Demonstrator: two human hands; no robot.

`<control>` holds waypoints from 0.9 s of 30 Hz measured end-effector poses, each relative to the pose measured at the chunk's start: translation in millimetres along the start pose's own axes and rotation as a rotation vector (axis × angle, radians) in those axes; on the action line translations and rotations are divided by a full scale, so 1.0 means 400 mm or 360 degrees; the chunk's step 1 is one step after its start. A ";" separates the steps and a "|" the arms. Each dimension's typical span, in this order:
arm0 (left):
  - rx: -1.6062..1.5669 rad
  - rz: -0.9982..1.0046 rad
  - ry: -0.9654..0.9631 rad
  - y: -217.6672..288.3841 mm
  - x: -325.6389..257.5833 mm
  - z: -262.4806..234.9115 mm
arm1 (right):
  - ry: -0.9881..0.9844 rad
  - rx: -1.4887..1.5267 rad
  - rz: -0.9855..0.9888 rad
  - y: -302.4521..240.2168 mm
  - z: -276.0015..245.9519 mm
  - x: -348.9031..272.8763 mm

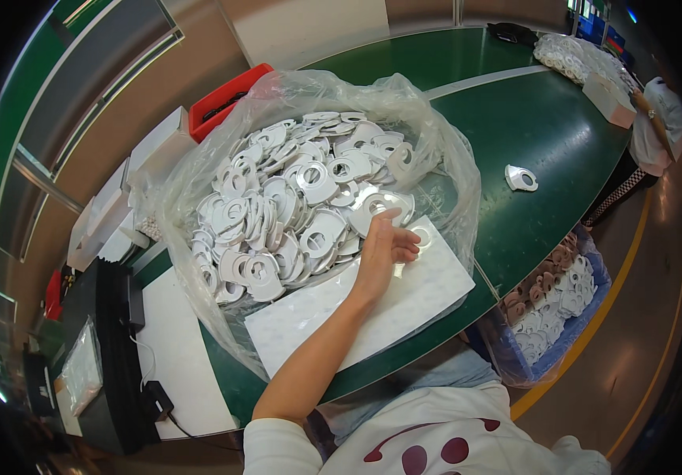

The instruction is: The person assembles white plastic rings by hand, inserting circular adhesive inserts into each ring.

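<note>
Left hand [382, 247] stretched forward over a white rectangular sheet [428, 297] lying flat on the green counter [531, 127], fingers loosely spread and slightly curled, tips resting at the sheet's far edge. Touched there a flat white plastic ring-shaped piece [422, 233], just beside the fingertips; whether pinched or merely pressed could not be told. Right hand not seen anywhere in the head view.

Immediately beyond the left hand, spilled open, a large clear plastic bag [436, 150] heaped with many more white ring-shaped plastic pieces [293, 198], the nearest of them almost against the knuckles. Sheet partly tucked under the bag's front fold.

Well to the right of the hand, alone on the bare green counter, one single white ring piece [520, 179]. Lower right, below the counter's edge, a blue-rimmed bin lined with clear plastic [594, 285], filled with white and brownish ring pieces.

Left of the bag, well apart from the hand, a red plastic crate [226, 99] and a stack of white boxes [159, 150]. Nearer on the left, a black device [111, 356] with a cable beside a white mat.

At the far right end of the counter, another person's sleeve in white [657, 119], near a second bag of white pieces [574, 55].
</note>
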State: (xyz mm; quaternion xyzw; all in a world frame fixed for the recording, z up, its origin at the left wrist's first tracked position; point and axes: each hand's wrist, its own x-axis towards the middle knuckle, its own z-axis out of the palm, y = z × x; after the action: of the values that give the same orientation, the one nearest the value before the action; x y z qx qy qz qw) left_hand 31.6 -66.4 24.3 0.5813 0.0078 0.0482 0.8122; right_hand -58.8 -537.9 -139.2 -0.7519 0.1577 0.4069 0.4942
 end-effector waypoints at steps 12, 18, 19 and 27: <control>0.0006 0.0017 0.0121 -0.119 0.060 0.024 | -0.0176 0.0185 0.0734 0.205 -0.206 -0.106; 0.0017 0.0017 0.0088 -0.210 0.094 0.076 | -0.0415 0.0134 0.0981 0.333 -0.314 -0.098; 0.0046 0.0013 0.0115 -0.227 0.093 0.075 | -0.0410 0.0139 0.0713 0.230 -0.265 -0.049; 0.0171 0.0004 0.0129 -0.319 0.129 0.141 | -0.0290 0.0164 0.0046 0.066 -0.018 0.515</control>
State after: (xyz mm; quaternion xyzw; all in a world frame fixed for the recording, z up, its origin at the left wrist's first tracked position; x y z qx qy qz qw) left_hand 95.6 -156.1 -75.8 0.6217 0.0425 0.0720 0.7788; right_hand 55.3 -522.4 -312.3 -0.6830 0.1437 0.4722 0.5384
